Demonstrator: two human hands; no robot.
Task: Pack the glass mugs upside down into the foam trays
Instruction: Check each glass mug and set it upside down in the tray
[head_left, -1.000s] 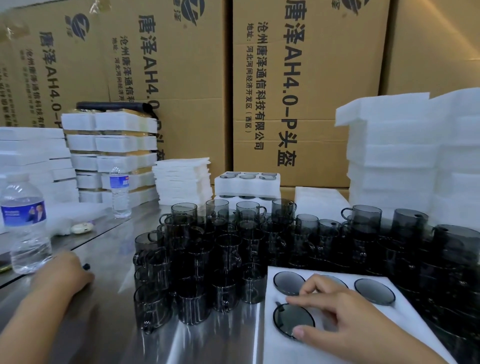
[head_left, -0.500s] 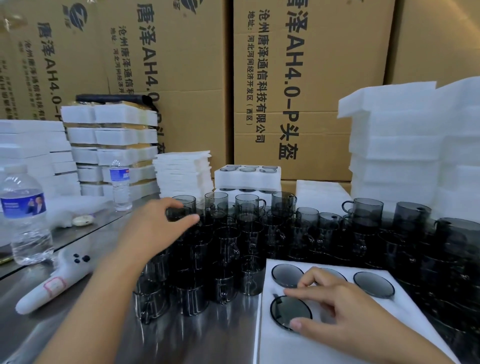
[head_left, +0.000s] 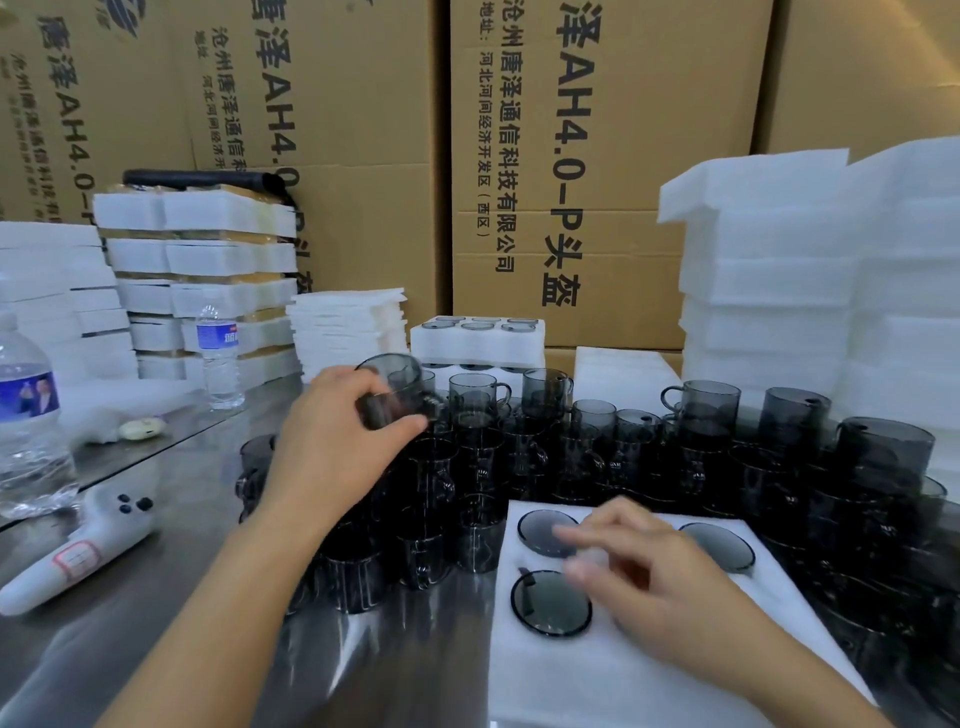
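Many smoky grey glass mugs (head_left: 550, 452) stand stacked across the steel table. My left hand (head_left: 332, 441) grips one mug (head_left: 397, 387), lifted and tilted above the stack's back left. A white foam tray (head_left: 613, 670) lies at the front right, with three upside-down mugs showing as dark round bases (head_left: 551, 603). My right hand (head_left: 634, 566) hovers blurred over the tray's middle with loose fingers, holding nothing. Whatever lies under that hand is hidden.
A filled foam tray (head_left: 478, 343) sits behind the mugs. Foam stacks rise at the right (head_left: 779, 280) and the left (head_left: 192, 280). Water bottles (head_left: 28, 415) and a white handheld device (head_left: 78, 551) lie at the left. Cardboard boxes (head_left: 571, 156) form the back wall.
My left hand went from reaching over the stack to gripping a mug and lifting it. My right hand rose off the tray's front mug base and shifted right.
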